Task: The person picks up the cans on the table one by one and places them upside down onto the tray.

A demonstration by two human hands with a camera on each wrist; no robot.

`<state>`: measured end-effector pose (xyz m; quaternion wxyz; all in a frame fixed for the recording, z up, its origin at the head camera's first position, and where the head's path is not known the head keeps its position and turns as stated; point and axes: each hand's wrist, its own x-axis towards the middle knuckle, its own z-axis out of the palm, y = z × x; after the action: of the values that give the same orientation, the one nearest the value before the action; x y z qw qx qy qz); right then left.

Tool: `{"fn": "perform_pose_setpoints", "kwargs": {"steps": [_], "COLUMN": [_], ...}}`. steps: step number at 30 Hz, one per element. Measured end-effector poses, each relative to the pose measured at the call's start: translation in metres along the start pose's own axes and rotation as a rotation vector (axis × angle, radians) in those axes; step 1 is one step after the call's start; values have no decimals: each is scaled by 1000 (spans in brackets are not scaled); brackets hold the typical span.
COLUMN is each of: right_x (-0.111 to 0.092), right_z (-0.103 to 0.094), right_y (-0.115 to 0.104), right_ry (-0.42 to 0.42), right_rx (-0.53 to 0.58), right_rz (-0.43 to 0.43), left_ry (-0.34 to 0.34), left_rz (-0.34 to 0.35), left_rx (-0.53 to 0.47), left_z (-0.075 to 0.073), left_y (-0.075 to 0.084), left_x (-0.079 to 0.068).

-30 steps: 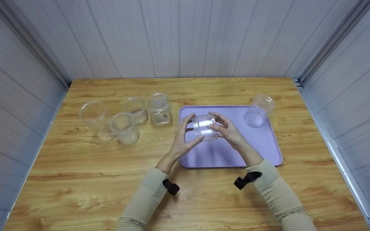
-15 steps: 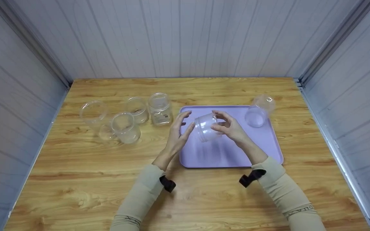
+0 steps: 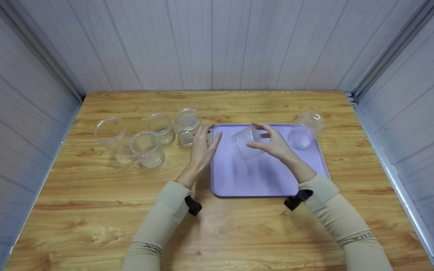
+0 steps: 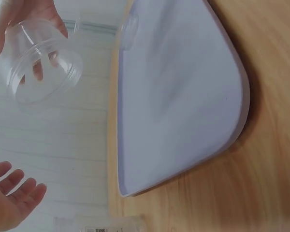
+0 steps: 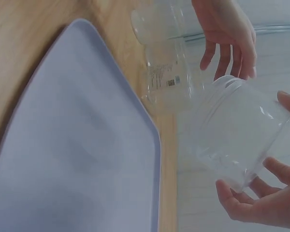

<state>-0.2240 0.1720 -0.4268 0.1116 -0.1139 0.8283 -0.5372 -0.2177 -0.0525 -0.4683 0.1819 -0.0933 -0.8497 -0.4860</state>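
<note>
My right hand (image 3: 275, 145) grips a clear round jar (image 3: 242, 143) by its base end, with fingers and thumb around it. Held above the lilac tray (image 3: 239, 184), the jar lies on its side, its open mouth facing left. In the right wrist view the jar's threaded neck (image 5: 217, 104) points towards the left hand. My left hand (image 3: 203, 148) is apart from the jar, over the tray's left edge, fingers spread and holding nothing. Just behind the left hand stands a clear square jar (image 3: 187, 126), whose printed label (image 5: 164, 77) shows in the right wrist view.
Left of the tray on the wooden table (image 3: 100, 214) are a clear handled mug (image 3: 148, 152), a small clear jar (image 3: 160, 128) and a wide clear cup (image 3: 109, 131). Another clear container (image 3: 303, 131) overlaps the tray's right edge. Pale panel walls (image 3: 217, 45) enclose the table.
The left hand has let go of the jar and drawn away to the left. The right hand keeps the jar, now tilted a little more, and has shifted slightly right.
</note>
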Motion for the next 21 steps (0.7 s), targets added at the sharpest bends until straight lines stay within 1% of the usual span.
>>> {"fn": "perform_pose_setpoints", "kwargs": {"steps": [5,9,14,17,21], "right_x": [7,13,21,25,31], "right_z": [-7,-12,-17,-21,-24], "right_y": [2,3,5,8,13], "right_ry": [26,40,64,76,88], "right_rx": [-60,-95,-123,-160,-214], "right_rz": [21,37,45,42,51], "left_ry": [-56,-88,-102,-110,-155], "left_rz": [-23,-21,-14,-19,-21], "left_rx": [92,148,253,303,370], "left_z": [-5,-10,-15,-18,-19], "left_y": [-3,-5,-6,-6,-7], "left_x": [8,14,24,30,37]}}
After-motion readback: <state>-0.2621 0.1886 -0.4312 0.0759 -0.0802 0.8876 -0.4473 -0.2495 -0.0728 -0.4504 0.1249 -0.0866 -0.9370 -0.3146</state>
